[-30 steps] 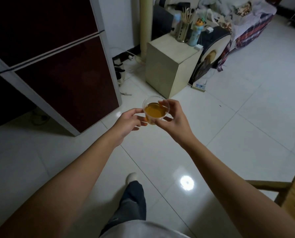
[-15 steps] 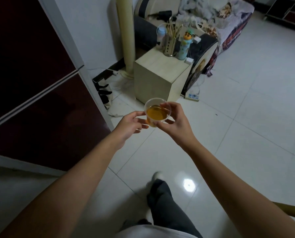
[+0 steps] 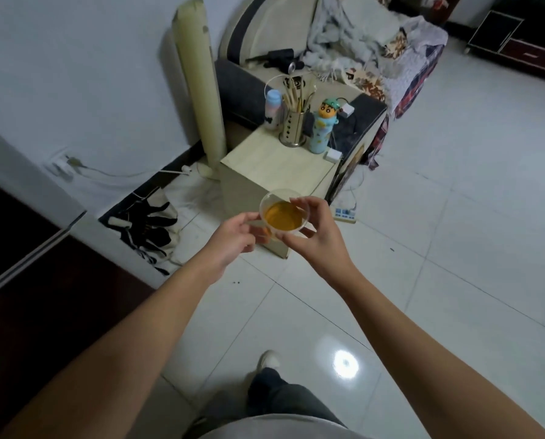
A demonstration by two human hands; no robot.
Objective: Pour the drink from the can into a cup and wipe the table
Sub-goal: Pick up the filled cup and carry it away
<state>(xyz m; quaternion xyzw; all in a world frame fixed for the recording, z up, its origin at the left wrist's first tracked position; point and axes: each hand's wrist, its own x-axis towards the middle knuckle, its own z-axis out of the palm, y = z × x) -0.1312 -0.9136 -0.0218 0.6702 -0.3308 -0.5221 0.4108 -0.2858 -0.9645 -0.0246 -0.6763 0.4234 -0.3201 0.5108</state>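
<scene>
Clear plastic, amber drink inside: the cup [image 3: 284, 213] is up in the air between both hands, upright, out in front of the person. The right hand [image 3: 315, 239] has it by the rim and wall, fingers curled over the far edge and thumb hooked under the near side. The left hand [image 3: 233, 240] is in on the other side, its fingertips curled against the cup's lower wall, cradling it from the left. The drink fills a good part of the cup and sits level.

Directly beyond the hands, the small pale wooden table [image 3: 274, 166], partly hidden by the cup. At its far end, a metal holder full of chopsticks [image 3: 294, 125], with a pastel bottle [image 3: 272, 111] to its left and a cartoon-figure bottle [image 3: 322, 128] to its right; a white charger [image 3: 333, 156] lies by the right edge. Further left of the hands, a tall cream fan [image 3: 201, 77] stands against the wall, and a black-and-white bag [image 3: 150, 229] slumps on the floor. Beyond the table, a sofa [image 3: 359, 64] heaped with blankets. To the right of the right hand, a power strip [image 3: 345, 214] on the white tiled floor [image 3: 455, 217]. Below the arms, a dark trouser leg and a light shoe [image 3: 266, 359].
</scene>
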